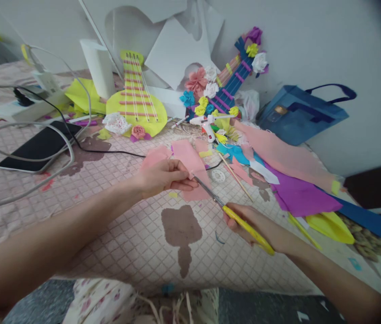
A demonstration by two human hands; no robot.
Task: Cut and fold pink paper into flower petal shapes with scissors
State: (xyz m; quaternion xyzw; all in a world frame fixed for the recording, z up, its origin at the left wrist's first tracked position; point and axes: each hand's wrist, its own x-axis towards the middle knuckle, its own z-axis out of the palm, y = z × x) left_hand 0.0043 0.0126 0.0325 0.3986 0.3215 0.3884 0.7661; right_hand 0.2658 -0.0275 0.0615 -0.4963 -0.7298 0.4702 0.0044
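Observation:
In the middle of the head view, my left hand pinches a piece of pink crepe paper between thumb and fingers. My right hand is closed around the yellow handles of a pair of scissors. The scissor tips reach the paper right beside my left fingertips; whether the blades are apart cannot be made out. More pink paper lies flat under and behind my left hand. A small white disc sits just right of the paper, near a thin wooden stick.
A yellow paper guitar and a blue flower-covered guitar lean at the back. Before them lies a white glue gun. A tablet and cables are at left; purple paper and a blue bag at right.

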